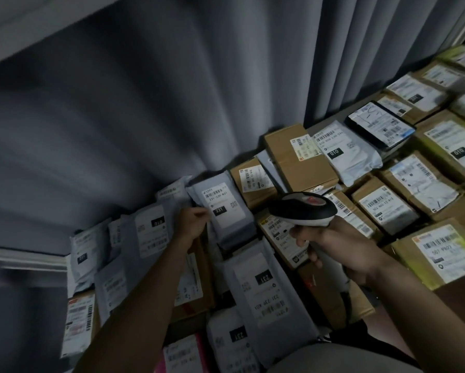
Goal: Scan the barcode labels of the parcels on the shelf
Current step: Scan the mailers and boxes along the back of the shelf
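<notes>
The right hand [341,251] is wrapped around the grip of a handheld scanner [304,208], whose black-and-white head sits above the fist with its nose toward the far left. The left hand [192,223] reaches further in and holds the near-left edge of a grey mailer bag [226,208], fingers curled on it, lifting or steadying it so its white label [222,207] faces up; that label carries a barcode at its far end and a black "231" tag lower down. The bag lies just left of and slightly beyond the scanner head, close to it but not touching, and its long axis runs from the far left toward the near right, so the barcode stripe lies crosswise near the far end. This looks like the parcel now being presented for scanning: the scanner is the nearer tool and probably needs only a small swing left and a tilt down to line its window on the barcode. Around them the shelf [341,114] is packed with parcels: brown cartons [301,157] to the right, more grey and white bags [255,286] nearer and to the left, most with labels up. A grey curtain [145,103] hangs behind, and the picture is dim and somewhat blurred.
</notes>
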